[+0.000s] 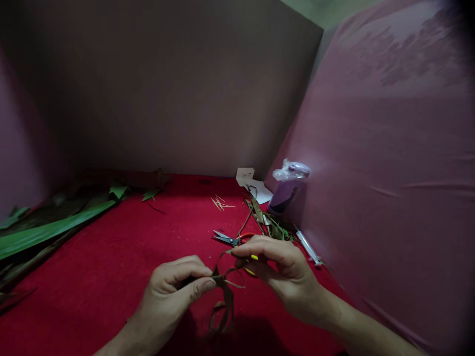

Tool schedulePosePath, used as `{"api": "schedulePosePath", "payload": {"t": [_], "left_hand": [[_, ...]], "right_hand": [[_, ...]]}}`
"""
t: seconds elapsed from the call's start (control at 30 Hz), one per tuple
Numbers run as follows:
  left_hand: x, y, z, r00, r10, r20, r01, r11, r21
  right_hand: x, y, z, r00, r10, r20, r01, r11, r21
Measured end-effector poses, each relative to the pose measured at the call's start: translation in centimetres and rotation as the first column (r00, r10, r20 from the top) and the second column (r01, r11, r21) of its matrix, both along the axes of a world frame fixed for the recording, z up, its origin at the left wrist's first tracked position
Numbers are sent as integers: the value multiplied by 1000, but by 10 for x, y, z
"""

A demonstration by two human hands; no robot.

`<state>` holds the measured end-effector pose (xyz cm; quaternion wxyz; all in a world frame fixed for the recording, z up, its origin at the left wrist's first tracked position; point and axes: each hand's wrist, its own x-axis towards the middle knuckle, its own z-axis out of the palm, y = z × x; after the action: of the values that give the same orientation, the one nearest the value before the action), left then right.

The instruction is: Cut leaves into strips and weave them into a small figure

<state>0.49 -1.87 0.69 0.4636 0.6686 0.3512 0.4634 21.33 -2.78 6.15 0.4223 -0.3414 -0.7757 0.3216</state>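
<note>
Between finger and thumb, my left hand (178,291) pinches a brown dried leaf strip (228,299), which looks folded or knotted at that spot. Loose ends curl and hang below it over the red cloth (137,267). My right hand (285,272) is closed on a thin upper end of the same strip, to the right of my left hand. Just beyond my right fingers lie scissors (224,238), blades apart and pointing left. Their red and yellow handles are partly hidden by that hand.
Long green leaves (61,230) and dry ones lie at left. Toothpicks (220,203), white papers (260,192) and a leafy heap (276,230) are beyond my hands. A purple bottle (284,195) with plastic wrap and a syringe (308,245) stand and lie by the pink right wall (389,198).
</note>
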Motion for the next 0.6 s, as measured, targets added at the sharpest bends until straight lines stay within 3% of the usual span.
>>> {"api": "schedulePosePath", "payload": {"t": [0.17,0.47,0.6], "left_hand": [[1,0,4,998,-3,55,9,994,-106],[2,0,9,992,-28,120,56,970,-235],[0,-1,9,992,-71,101,95,960,-262]], "right_hand": [[-1,7,-3,995,-7,96,-24,945,327],[5,12,-5,969,-34,243,-81,890,449],[7,14,-7,955,-126,268,-49,826,562]]}}
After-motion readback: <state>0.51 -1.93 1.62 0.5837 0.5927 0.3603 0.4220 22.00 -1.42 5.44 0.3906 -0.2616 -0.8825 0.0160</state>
